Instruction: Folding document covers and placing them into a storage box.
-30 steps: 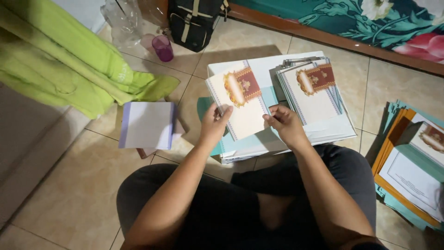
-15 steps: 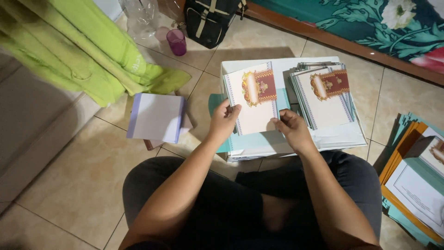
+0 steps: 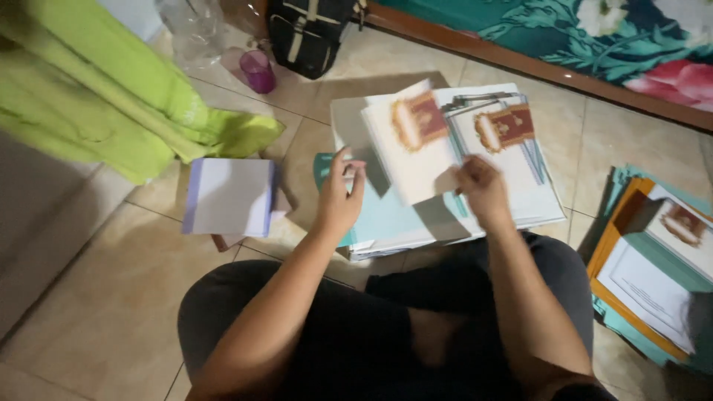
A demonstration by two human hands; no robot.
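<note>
Booklet point(image 3: 405, 152) in your right hand point(image 3: 481, 189) is what matters — a white paper cover with a red-and-gold ornamental emblem near its top edge, the rest of the face plain. You have it lifted and tilted, its lower right edge pinched in your right grip, fingers curled shut on the paper. It hangs over the pile of papers point(image 3: 453, 215) on the floor in front of your crossed legs, casting a shadow on the teal folder point(image 3: 386, 215) below it.

Your left hand point(image 3: 340, 194) sits just left of the booklet, fingers spread and half open, holding nothing; whether the fingertips touch the booklet's edge cannot be told.

On the right half of the pile lies a second booklet point(image 3: 512, 148) with the same emblem, flat, with a dark clip point(image 3: 475, 100) at its top. Left of the pile, on the tiled floor point(image 3: 111, 297), rests a white pad with lilac edges point(image 3: 229, 197). Beyond it — bright green cloth point(image 3: 104, 96), a small purple cup point(image 3: 258, 71) and a black bag point(image 3: 308, 33). To your right stands another stack of teal and orange folders point(image 3: 653, 275) with more white sheets on top.
</note>
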